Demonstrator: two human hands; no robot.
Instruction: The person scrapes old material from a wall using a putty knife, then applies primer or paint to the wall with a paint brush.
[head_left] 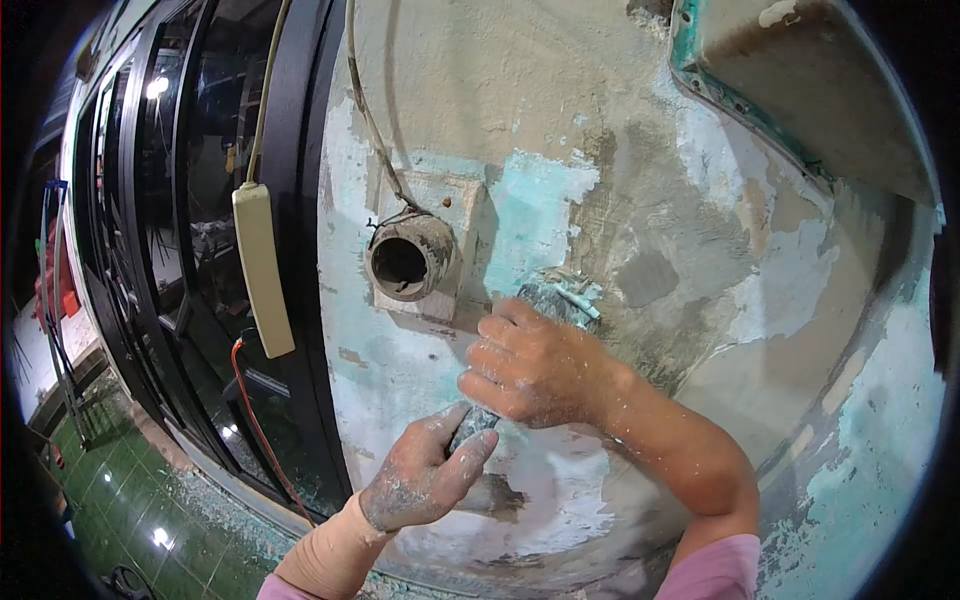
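A scraper [545,297] with a wide, dusty blade lies against the wall [640,330], and curled flakes of turquoise paint rest on its edge. My right hand [545,370] is closed around the scraper just below the blade. Lower down, my left hand [425,475], coated in grey dust, grips the dark lower end, which looks like the same scraper's handle; my right hand hides the part between. Turquoise paint [540,205] remains above the blade, while bare grey plaster shows to its right.
A round pipe stub [410,258] with a cable [375,130] around it sticks out left of my hands. A long cream power strip [263,270] hangs by the black-framed glass doors [190,200]. Paint flakes litter the green tiled floor [140,500]. A panel [810,90] juts out upper right.
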